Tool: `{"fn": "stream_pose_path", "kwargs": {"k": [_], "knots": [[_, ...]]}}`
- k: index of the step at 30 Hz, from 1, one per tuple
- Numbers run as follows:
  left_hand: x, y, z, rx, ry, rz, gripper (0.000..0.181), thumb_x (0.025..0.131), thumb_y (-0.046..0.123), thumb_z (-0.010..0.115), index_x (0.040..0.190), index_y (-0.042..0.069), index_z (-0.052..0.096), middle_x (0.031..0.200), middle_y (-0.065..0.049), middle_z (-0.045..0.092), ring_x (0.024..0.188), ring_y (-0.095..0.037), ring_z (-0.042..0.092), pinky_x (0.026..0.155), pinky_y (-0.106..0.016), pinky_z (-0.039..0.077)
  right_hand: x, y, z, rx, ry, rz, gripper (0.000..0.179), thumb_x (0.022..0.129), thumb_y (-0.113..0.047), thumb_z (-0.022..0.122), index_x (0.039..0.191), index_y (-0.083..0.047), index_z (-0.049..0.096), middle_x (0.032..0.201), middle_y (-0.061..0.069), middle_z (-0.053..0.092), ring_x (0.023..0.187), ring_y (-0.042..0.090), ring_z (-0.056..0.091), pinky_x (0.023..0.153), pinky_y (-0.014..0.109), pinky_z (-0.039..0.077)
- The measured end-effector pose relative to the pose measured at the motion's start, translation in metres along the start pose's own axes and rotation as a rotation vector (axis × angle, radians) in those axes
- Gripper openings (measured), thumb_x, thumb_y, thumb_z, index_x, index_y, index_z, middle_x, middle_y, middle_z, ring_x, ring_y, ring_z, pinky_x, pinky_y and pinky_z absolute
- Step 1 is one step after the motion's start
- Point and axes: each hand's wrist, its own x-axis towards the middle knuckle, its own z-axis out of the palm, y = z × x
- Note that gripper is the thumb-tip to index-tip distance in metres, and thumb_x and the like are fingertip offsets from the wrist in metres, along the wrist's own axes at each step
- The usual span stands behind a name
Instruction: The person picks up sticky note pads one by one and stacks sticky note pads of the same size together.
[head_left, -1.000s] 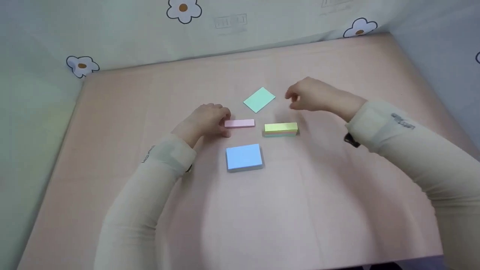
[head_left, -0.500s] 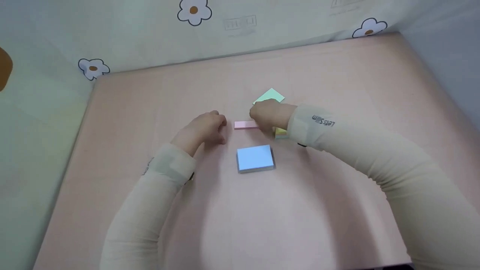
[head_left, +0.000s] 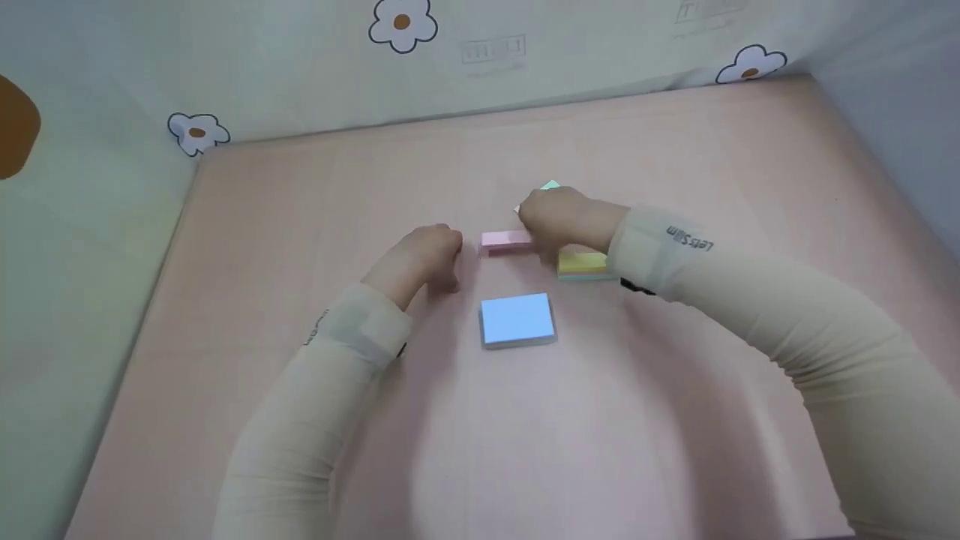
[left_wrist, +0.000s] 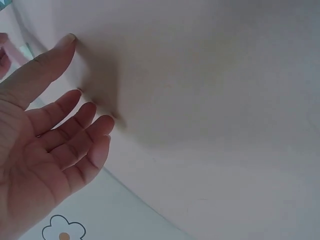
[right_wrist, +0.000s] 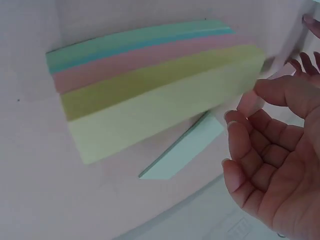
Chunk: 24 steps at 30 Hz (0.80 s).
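Note:
My right hand [head_left: 559,221] pinches the right end of a narrow pink sticky-note pad [head_left: 504,240] between thumb and fingers. The pad's left end looks slightly raised off the table. In the right wrist view the pink pad [right_wrist: 250,103] shows partly behind the fingertips. Left of it, my left hand [head_left: 420,259] hovers with loosely bent fingers and holds nothing; its bare palm [left_wrist: 35,170] shows in the left wrist view. Under the right wrist stands a stack of narrow sticky notes [head_left: 581,267], yellow on top with pink, blue and green layers below.
A blue sticky-note pad [head_left: 517,319] lies nearer the front. A mint-green pad [head_left: 551,184] lies behind my right hand, mostly covered in the head view. The pink-clothed table [head_left: 337,187] meets a flower-printed curtain [head_left: 300,67] at its back edge.
My right hand has come leftward from beside the green pad and taken the pink pad, tipping it up. My left hand has drawn away from the pad's left end. The view has shifted slightly.

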Motion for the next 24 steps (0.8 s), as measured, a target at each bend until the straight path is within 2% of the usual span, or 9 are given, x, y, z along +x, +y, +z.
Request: {"fn": "stream_pose_path", "kwargs": {"k": [6, 13, 24], "knots": [[0.001, 0.005, -0.002, 0.024, -0.026, -0.024, 0.036, 0.075, 0.013, 0.072, 0.107, 0.000, 0.058, 0.096, -0.012, 0.059, 0.083, -0.024, 0.050, 0.083, -0.036, 0.046, -0.034, 0.030, -0.002, 0.119, 0.101, -0.061, 0.007, 0.076, -0.008, 0.058, 0.076, -0.001, 0.060, 0.067, 0.004, 0.051, 0.062, 0.017, 0.041, 0.054, 0.026, 0.032], [-0.001, 0.004, -0.004, 0.026, -0.025, -0.015, 0.035, 0.075, 0.010, 0.069, 0.106, 0.000, 0.057, 0.098, -0.013, 0.059, 0.084, -0.024, 0.049, 0.083, -0.036, 0.045, -0.067, 0.048, 0.013, 0.146, 0.149, -0.047, 0.009, 0.077, -0.010, 0.061, 0.078, -0.001, 0.062, 0.068, 0.006, 0.055, 0.064, 0.019, 0.046, 0.056, 0.028, 0.036], [-0.004, 0.006, 0.000, 0.068, -0.024, 0.009, 0.027, 0.076, 0.010, 0.066, 0.100, 0.000, 0.056, 0.093, -0.012, 0.055, 0.079, -0.023, 0.045, 0.077, -0.035, 0.043, -0.086, 0.058, 0.038, 0.140, 0.194, -0.044, 0.013, 0.076, -0.009, 0.061, 0.084, 0.000, 0.064, 0.073, 0.007, 0.055, 0.069, 0.021, 0.046, 0.062, 0.032, 0.038]]}}
